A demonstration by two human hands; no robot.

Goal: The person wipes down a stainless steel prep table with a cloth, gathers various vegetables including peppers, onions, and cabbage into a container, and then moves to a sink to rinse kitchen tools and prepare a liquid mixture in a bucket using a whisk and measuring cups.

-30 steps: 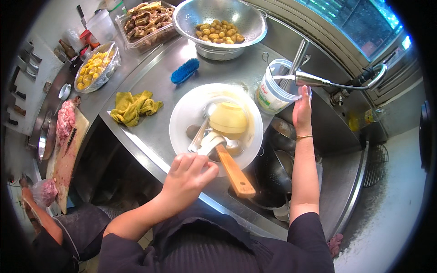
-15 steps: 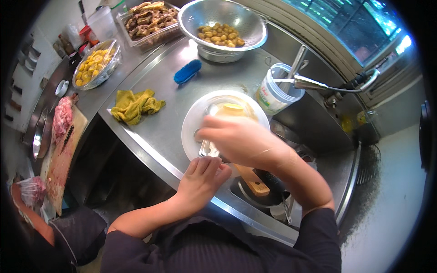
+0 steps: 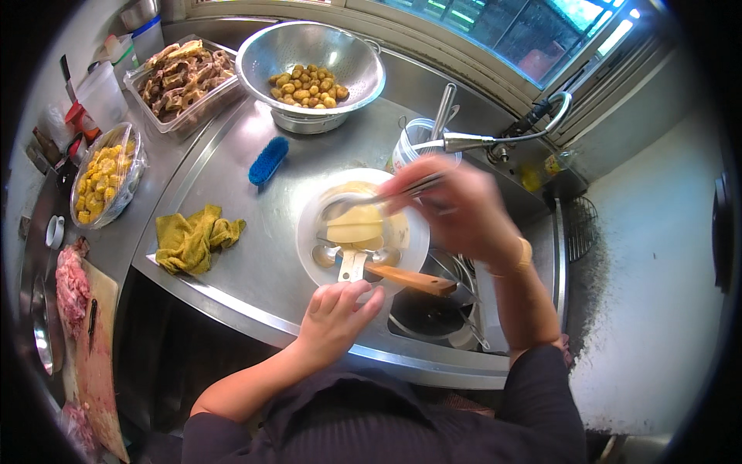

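My left hand [image 3: 336, 315] curls its fingers over the near rim of a round white tub [image 3: 308, 269]. Blurred by motion, my right hand [image 3: 460, 207] is closed on a metal spoon [image 3: 410, 192] above the tub's right side. Inside the tub are a pale yellow flat piece [image 3: 355, 224], several spoons and a flat metal handle [image 3: 352, 267] with a hole, close to my left fingertips. A tool with a wooden handle [image 3: 413, 279] leans out over the right rim. Behind my right hand stands a plastic bucket [image 3: 406, 147] of metal utensils, partly hidden.
A yellow cloth [image 3: 197, 238], blue brush [image 3: 268, 160] and colander [image 3: 255, 66] of small potatoes are on the steel counter. Farther left are a meat tub [image 3: 182, 120], a corn bowl [image 3: 108, 182] and raw meat by a cutting board [image 3: 100, 325]. A pan [image 3: 433, 313] sits in the sink, below a faucet [image 3: 471, 141].
My right hand has risen out of the tub, moving right with the spoon. The view has shifted, and another person's arm at lower left is gone from sight.
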